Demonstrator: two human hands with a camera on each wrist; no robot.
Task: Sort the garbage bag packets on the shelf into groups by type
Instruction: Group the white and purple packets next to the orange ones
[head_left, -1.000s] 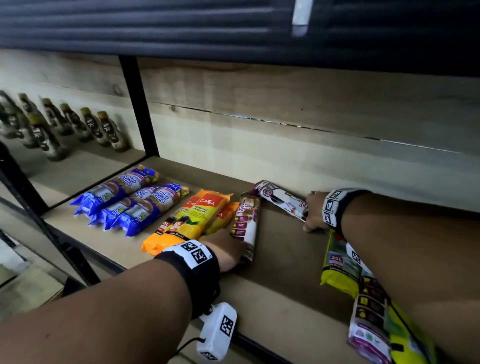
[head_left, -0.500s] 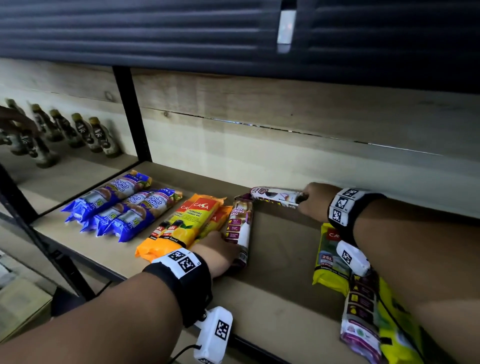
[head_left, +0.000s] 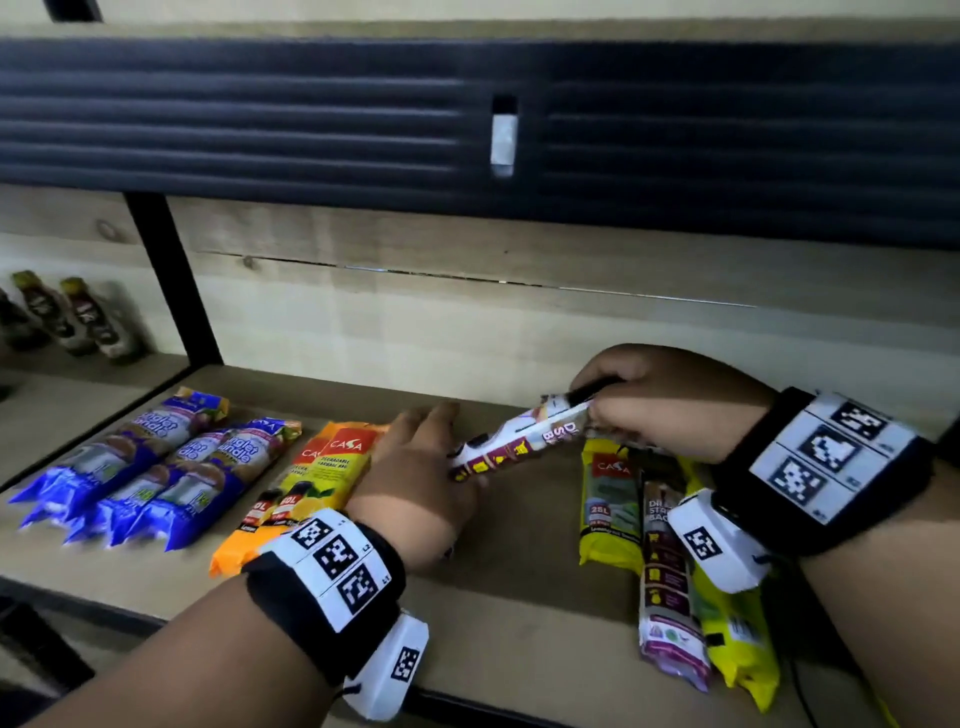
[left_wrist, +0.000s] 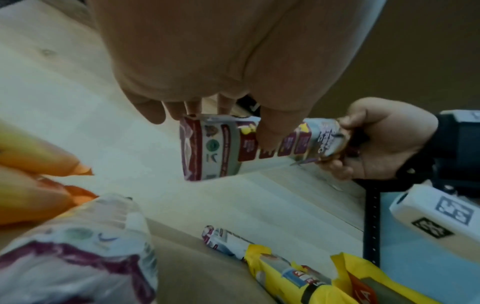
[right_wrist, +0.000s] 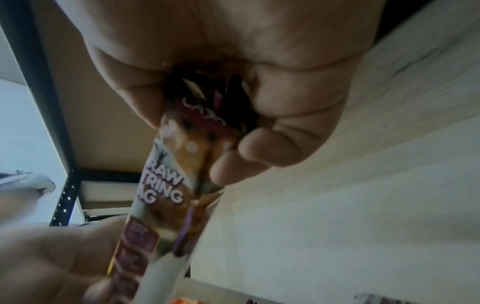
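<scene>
Above the shelf's (head_left: 519, 649) middle, the right hand (head_left: 670, 400) grips one end of a maroon drawstring packet (head_left: 519, 441) while the left hand's (head_left: 415, 483) loosely extended fingers steady the other end, apparently guiding it toward its own type.

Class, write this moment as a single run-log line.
right hand: grips end of drawstring bag packet, lifted off shelf | left hand: fingers touch its other end | blue, orange groups: lying

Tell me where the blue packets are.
In the head view, the blue packets lie side by side at the shelf's left end, beside the orange packets.
</scene>
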